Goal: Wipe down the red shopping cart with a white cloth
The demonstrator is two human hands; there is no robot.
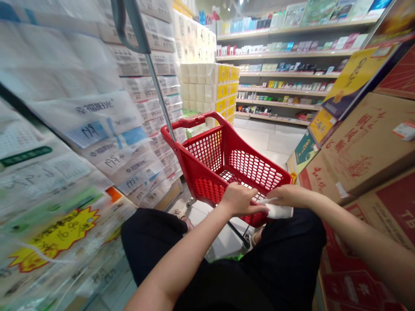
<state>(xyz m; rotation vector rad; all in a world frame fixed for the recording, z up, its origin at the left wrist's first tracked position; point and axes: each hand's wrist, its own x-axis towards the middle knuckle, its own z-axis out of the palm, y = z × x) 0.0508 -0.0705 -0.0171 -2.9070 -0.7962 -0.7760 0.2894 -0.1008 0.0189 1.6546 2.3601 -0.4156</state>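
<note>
- Red cart (207, 190): it is in the middle of the frame, just past the knees, and its near rim slopes down to the right.
- Dark trousers (300, 242) fill the bottom middle, one knee on each side of the cart's near edge.
- Left hand (238, 198) lies over the near rim, with its thumb by the cloth. I cannot tell how tightly it grips.
- Right hand (287, 195) is at the rim's right end, its bent fingers closed on a white cloth (280, 211).
- Paper packs (119, 129) make a wall on the left, close to the left knee. Brown boxes (372, 142) make one on the right, near the cart's right corner. Sideways room is tight.
- Gray handle (158, 90) goes up from the cart's left end to the top left.
- Pale floor (275, 134) gives more room past the cart.
- Full shelves (279, 73) are farthest, at the top right.
</note>
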